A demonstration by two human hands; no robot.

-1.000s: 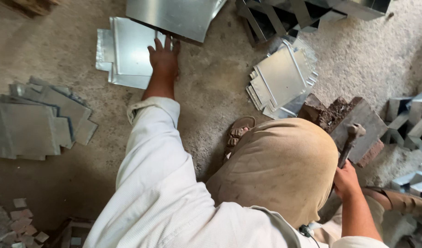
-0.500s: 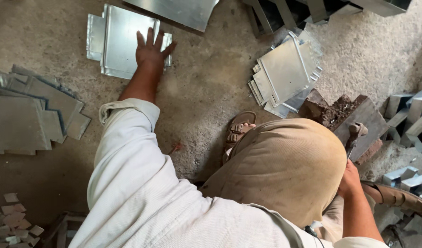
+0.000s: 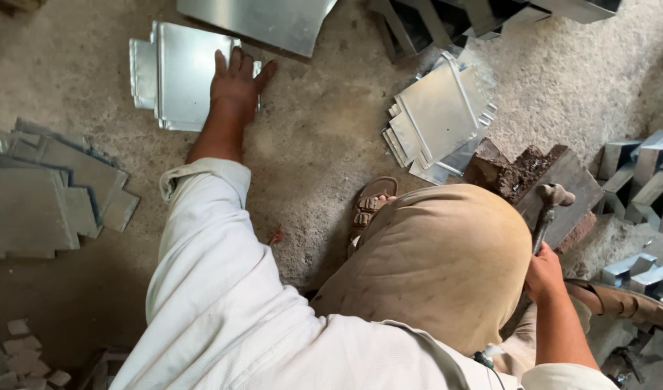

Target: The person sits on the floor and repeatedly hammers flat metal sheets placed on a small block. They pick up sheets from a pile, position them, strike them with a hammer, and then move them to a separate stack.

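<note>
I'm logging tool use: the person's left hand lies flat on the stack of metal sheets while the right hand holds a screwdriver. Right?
Not quite. The head view shows the right hand holding a hammer, not a screwdriver. The left hand does lie flat on the stack of metal sheets.

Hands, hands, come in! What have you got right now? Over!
Left hand flat on the metal sheet stack. Right hand grips the hammer, head by the wooden block. Nothing between hand and sheets.

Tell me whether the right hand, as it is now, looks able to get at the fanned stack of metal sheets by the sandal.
Probably not freely: the right hand is shut on the hammer, and the bent knee lies between it and the sheet stack.
</note>
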